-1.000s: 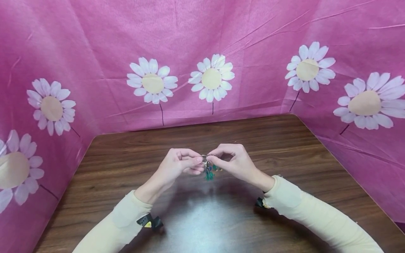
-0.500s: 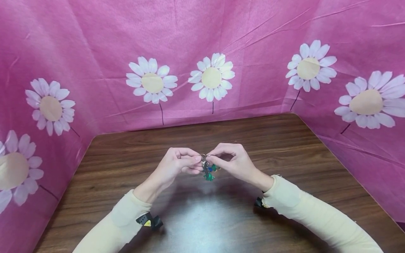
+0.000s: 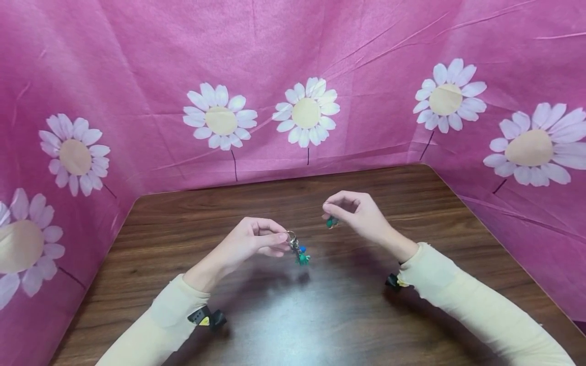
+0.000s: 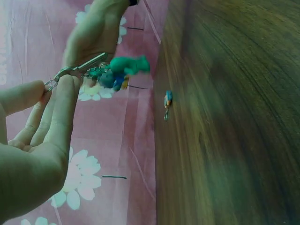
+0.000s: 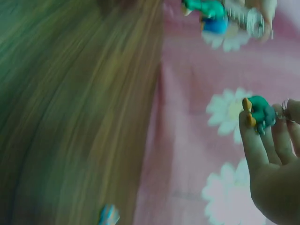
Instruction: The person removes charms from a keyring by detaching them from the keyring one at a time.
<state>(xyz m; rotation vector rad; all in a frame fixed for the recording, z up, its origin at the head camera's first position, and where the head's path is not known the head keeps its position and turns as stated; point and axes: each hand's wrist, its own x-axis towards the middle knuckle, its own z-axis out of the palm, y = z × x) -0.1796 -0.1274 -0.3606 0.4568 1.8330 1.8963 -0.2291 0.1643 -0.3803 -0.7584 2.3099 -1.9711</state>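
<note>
My left hand [image 3: 247, 246] pinches a metal key ring [image 4: 52, 83] between thumb and fingers. From the ring hang a silver key [image 4: 93, 62], a green figure charm [image 3: 302, 259] and a blue charm [image 3: 302, 249]. Off to the right and farther away, my right hand [image 3: 359, 216] pinches a small keychain figure [image 5: 260, 112] by its thin metal fitting. That figure is green and grey with yellow-orange feet, and it lies near the fingers in the right wrist view. A gap separates the two hands, both raised above the table.
Another small keychain charm [image 4: 168, 98], blue and orange with a metal clasp, lies on the brown wood table [image 3: 192, 223]; the head view does not show it clearly. A pink cloth [image 3: 375, 127] printed with white daisies stands around the back and sides.
My right hand has moved away, right and farther back, carrying one figure off the key ring. My left hand has shifted slightly left and down, with the ring and its other charms still held.
</note>
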